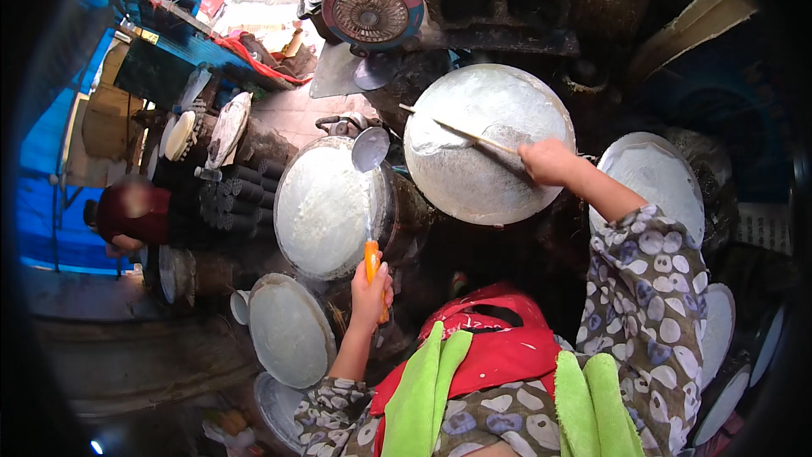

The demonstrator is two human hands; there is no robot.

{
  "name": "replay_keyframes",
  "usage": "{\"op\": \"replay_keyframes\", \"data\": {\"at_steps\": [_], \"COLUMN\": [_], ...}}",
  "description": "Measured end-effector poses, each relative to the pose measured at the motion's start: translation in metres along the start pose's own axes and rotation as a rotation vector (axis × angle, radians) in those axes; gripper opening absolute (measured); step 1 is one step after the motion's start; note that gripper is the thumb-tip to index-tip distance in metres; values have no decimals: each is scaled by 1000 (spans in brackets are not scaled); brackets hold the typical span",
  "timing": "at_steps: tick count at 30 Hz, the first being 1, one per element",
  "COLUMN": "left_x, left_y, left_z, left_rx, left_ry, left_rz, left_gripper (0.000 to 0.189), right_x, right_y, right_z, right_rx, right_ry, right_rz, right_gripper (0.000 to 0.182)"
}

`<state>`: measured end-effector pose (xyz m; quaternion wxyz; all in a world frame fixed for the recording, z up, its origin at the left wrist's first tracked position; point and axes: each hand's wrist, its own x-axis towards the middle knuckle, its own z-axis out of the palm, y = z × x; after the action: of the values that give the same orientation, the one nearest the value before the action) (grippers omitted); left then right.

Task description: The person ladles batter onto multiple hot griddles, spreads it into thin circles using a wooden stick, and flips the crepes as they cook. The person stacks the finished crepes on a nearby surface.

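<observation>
My left hand grips the orange handle of a metal ladle, whose round bowl is raised over the upper right rim of a round griddle coated with pale, lumpy batter. My right hand holds a thin wooden stick that lies slantwise across a larger round griddle. On that griddle's upper left part is a white, thin layer, while its lower part looks bare and grey. Whether the stick touches the layer, I cannot tell.
More round griddles stand at the right and lower left. A pink fan is beyond the large griddle, beside a concrete block. Cylindrical coal briquettes are stacked at the left, near another person in dark red.
</observation>
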<state>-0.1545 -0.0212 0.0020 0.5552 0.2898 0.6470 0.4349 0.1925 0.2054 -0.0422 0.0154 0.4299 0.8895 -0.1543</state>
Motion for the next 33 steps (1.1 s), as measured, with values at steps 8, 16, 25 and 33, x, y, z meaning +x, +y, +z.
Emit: {"op": "replay_keyframes", "data": {"at_steps": [8, 16, 25, 33], "left_x": [-5, -66, -74, -74], "left_y": [-18, -43, -63, -33], "left_z": [1, 17, 12, 23], "left_rx": [201, 744, 566, -59], "left_ry": [-61, -124, -4, -80], "left_rz": [19, 241, 374, 150], "left_gripper": [35, 49, 47, 39], "right_x": [-116, -260, -153, -120], "right_y": [-28, -48, -147, -164], "right_z": [1, 55, 99, 147], "right_rx": [9, 220, 662, 787], "right_ry": [-159, 14, 293, 364], "right_rz": [8, 334, 401, 508], "right_gripper": [9, 14, 27, 31]}}
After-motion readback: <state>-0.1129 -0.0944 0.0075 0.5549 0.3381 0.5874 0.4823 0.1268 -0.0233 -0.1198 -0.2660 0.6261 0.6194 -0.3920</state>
